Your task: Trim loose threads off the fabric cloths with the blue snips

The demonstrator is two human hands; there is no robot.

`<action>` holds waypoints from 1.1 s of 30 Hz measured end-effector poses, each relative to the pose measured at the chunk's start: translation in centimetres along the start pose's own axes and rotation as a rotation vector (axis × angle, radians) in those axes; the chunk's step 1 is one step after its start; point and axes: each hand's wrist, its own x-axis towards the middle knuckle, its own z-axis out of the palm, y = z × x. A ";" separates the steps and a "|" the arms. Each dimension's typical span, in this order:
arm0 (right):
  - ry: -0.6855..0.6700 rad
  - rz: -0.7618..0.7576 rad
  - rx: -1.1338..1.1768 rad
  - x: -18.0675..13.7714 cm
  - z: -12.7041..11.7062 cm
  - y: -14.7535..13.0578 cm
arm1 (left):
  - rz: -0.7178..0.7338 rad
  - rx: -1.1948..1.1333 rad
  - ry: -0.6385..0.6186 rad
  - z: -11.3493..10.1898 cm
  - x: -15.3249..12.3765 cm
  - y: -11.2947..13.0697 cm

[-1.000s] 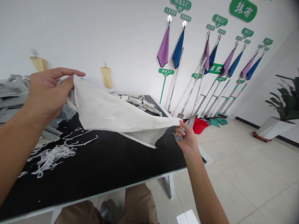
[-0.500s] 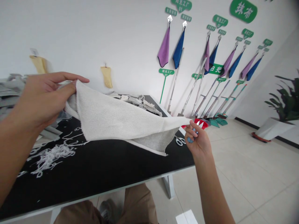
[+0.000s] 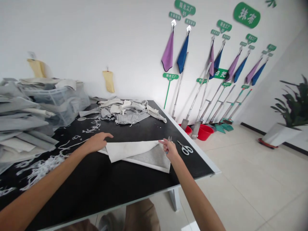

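Reaching forward, the left hand [image 3: 98, 142] spreads index from thumb at one end of the folded grey-white fabric piece [image 3: 134, 152] lying on the black tabletop [image 3: 108, 189], grip unclear; the right hand [image 3: 170, 149] curls around blue-handled metal scissors [image 3: 170, 139], index finger pointing leftward over the fabric's other end.

Cloth [image 3: 139, 150] is showing white and grey; tabletop [image 3: 115, 189], plain black; buckets [image 3: 205, 132], red; hanging towels [image 3: 167, 54] are showing purple or blue.
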 end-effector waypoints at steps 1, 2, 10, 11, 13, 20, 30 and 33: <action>-0.013 0.013 -0.067 0.1 -0.3 0.6 | 0.075 0.013 0.006 0.4 -0.1 0.7; -0.031 0.022 -0.139 0.2 -0.6 1.1 | 0.153 0.024 0.006 0.9 -0.2 1.6; -0.208 -0.158 -0.694 -2.0 -2.4 3.5 | 0.412 0.174 -0.044 7.7 -0.1 7.2; -0.228 -0.179 -0.732 -2.7 -2.6 3.7 | 0.415 0.191 -0.046 8.2 0.1 7.0; -0.287 -0.240 -0.822 -4.0 -3.1 4.0 | 0.428 0.215 -0.056 8.7 0.6 6.3; -0.391 -0.515 -1.360 -6.4 -3.5 4.6 | 0.448 0.341 -0.063 8.3 0.5 4.8; -0.416 -0.523 -1.453 -6.6 -3.6 4.5 | 0.105 0.454 0.294 4.9 10.6 4.8; -0.433 -0.531 -1.430 -7.1 -4.0 4.4 | 0.075 0.415 0.287 5.4 13.2 4.2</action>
